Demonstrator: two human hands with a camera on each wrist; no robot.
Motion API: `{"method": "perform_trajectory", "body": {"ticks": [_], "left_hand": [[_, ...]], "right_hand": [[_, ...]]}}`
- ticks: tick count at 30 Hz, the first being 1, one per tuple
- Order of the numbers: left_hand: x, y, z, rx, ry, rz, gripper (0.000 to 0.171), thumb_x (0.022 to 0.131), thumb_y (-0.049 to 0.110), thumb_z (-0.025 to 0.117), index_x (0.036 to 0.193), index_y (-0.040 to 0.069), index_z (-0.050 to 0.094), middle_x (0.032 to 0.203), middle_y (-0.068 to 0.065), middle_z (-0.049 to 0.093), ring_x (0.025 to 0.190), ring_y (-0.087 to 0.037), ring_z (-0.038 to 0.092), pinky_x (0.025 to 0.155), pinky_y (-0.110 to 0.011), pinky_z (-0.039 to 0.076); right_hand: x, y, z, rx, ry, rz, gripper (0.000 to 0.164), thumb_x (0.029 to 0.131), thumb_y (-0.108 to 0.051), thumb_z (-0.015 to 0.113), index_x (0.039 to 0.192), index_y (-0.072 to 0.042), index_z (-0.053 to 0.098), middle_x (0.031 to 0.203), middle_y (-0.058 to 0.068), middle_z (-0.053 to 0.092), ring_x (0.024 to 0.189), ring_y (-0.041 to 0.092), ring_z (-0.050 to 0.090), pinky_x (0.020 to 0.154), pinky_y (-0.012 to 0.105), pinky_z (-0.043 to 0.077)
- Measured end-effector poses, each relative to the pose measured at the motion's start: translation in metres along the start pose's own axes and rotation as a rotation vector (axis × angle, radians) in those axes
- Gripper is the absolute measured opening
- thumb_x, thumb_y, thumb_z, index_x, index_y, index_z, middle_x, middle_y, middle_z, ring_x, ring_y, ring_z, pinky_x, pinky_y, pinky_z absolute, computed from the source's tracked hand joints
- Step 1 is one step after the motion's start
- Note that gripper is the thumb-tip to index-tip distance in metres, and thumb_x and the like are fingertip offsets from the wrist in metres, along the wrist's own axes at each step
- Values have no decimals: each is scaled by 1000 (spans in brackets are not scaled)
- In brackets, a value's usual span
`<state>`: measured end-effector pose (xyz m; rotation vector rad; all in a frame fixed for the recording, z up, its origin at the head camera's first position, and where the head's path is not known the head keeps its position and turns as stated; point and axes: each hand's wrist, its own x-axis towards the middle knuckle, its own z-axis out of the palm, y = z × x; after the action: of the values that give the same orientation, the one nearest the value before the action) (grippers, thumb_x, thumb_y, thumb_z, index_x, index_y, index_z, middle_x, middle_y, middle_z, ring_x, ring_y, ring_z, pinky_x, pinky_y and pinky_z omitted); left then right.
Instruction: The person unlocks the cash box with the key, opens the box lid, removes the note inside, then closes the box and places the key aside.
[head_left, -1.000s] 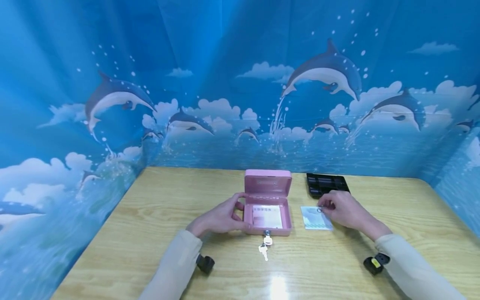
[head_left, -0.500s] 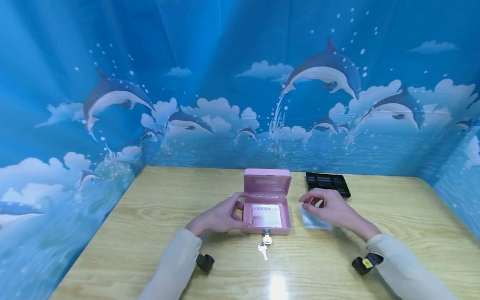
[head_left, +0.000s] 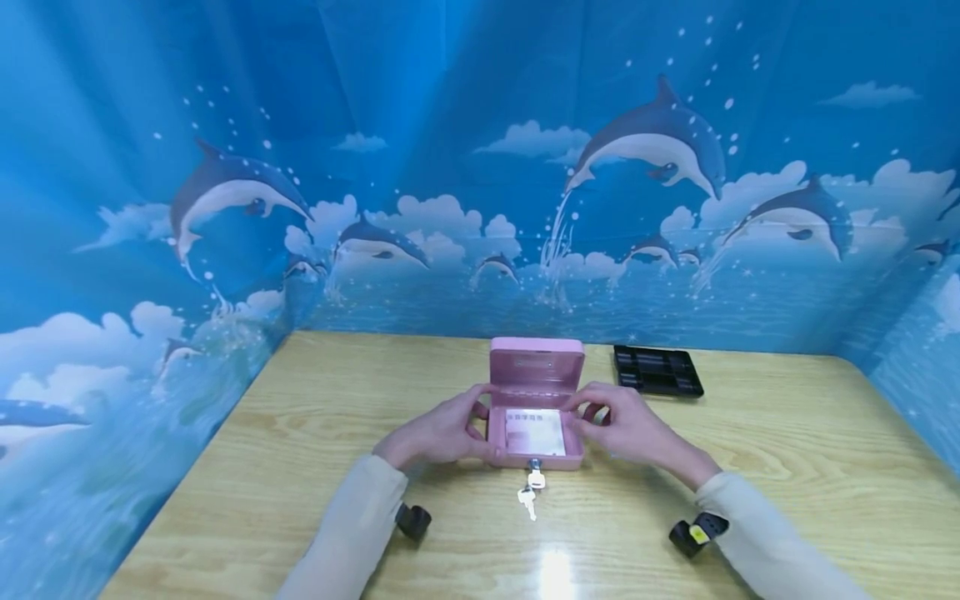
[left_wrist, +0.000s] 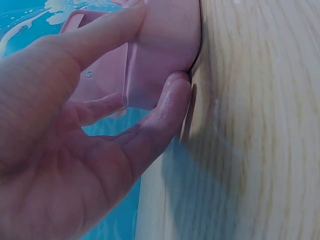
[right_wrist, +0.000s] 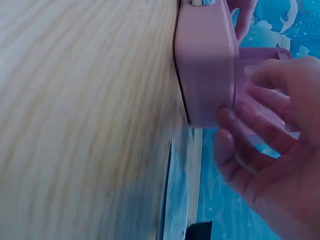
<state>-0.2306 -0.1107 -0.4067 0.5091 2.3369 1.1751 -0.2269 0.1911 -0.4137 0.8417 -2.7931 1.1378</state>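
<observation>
A pink metal cash box (head_left: 534, 462) stands on the table with its lid raised. Inside it lies a white printed paper or booklet (head_left: 536, 432). Two silver keys (head_left: 529, 493) hang from the front lock. My left hand (head_left: 442, 429) grips the box's left side, fingers and thumb spread along it, also seen in the left wrist view. My right hand (head_left: 626, 425) is at the box's right wall, fingertips bent over the rim; whether it pinches anything is hidden. A flat pale blue card or packet (right_wrist: 175, 195) lies beside the box, covered by my right hand in the head view.
A black compartment tray (head_left: 658, 372) sits at the back right of the wooden table (head_left: 360, 533). A blue dolphin-print curtain (head_left: 450, 150) rises along the table's back and sides.
My right hand has moved left, from the pale blue card to the cash box's right rim. The card has passed out of sight behind that hand. My left hand and the box have stayed put.
</observation>
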Motion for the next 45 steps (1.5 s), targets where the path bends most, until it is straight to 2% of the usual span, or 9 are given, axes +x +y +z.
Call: {"method": "perform_trajectory", "body": {"ticks": [6,12,16,22,30,39,45], "left_hand": [[0,0,0,9,-5,1,98,82,27,87,160,20,27,134,-12,58,97,-16,67,89,-34,59],[-1,1,0,-1,-10,13,99,82,27,87,160,20,27,134,-14,59,97,-17,68,87,-33,59],[0,0,0,-11,-14,15,99,82,26,87,160,20,26,134,-15,59,96,-18,68,85,-33,60],[0,1,1,-13,-10,14,96,83,24,86,159,18,29,134,-16,58,96,-18,67,84,-34,59],[-1,2,1,-15,-10,9,96,83,24,86,159,19,28,135,-15,58,97,-17,67,85,-33,59],[0,2,2,-10,-4,3,94,83,23,86,158,20,30,134,-14,58,96,-17,67,84,-33,58],[1,2,1,-9,-2,-6,95,83,25,86,159,22,28,136,-13,58,97,-17,67,86,-34,58]], "right_hand": [[5,-3,7,-49,-75,1,29,89,-13,76,118,-14,74,101,-2,71,80,6,61,65,21,54],[12,-5,11,-121,-143,-34,34,91,-15,74,125,-12,71,87,-7,64,75,5,53,64,20,48],[15,-5,13,-144,-161,-47,38,90,-15,73,127,-11,71,78,-8,59,69,4,49,59,21,44],[15,-5,15,-139,-182,-31,42,90,-15,72,132,-10,68,76,-8,58,66,3,48,57,20,43],[13,-8,13,-147,-153,6,41,90,-15,73,131,-14,69,80,-8,61,68,3,52,58,21,46],[11,-9,14,-100,-78,-24,43,90,-13,75,132,-11,68,107,4,71,66,2,53,54,21,49],[12,-11,13,-82,-60,-41,31,90,-14,75,121,-14,74,97,-2,69,68,2,55,57,21,50]]}}
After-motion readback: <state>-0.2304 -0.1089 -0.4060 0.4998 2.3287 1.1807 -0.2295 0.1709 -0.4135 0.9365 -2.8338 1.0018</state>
